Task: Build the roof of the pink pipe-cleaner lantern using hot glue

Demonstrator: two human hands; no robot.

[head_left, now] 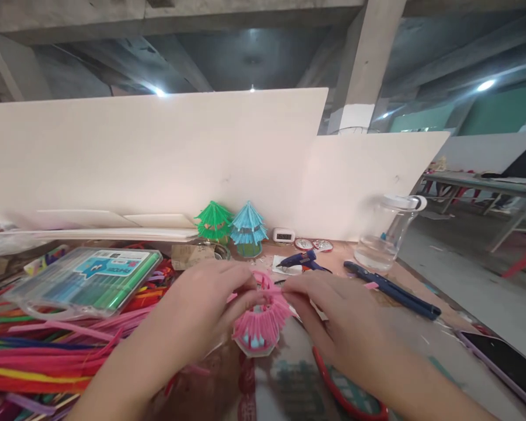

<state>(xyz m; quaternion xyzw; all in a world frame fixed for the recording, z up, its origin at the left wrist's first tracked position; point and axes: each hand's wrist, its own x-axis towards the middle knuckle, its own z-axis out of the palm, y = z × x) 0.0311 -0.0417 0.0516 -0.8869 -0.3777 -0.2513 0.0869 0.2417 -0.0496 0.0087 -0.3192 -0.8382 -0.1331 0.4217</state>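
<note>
A small pink pipe-cleaner model (260,325) with tiered fringes stands on the table in front of me. My left hand (201,310) is closed, pinching a pink pipe cleaner at the model's top from the left. My right hand (337,318) pinches the same pink strand from the right, fingers pressed together. A green tree-shaped model (213,221) and a blue one (248,225) stand further back by the white board.
A heap of coloured pipe cleaners (48,351) and a clear pen case (87,278) lie at the left. A blue glue gun (301,260), dark blue tool (394,290), clear bottle (388,234), red-handled scissors (342,392) and a phone (506,365) sit right.
</note>
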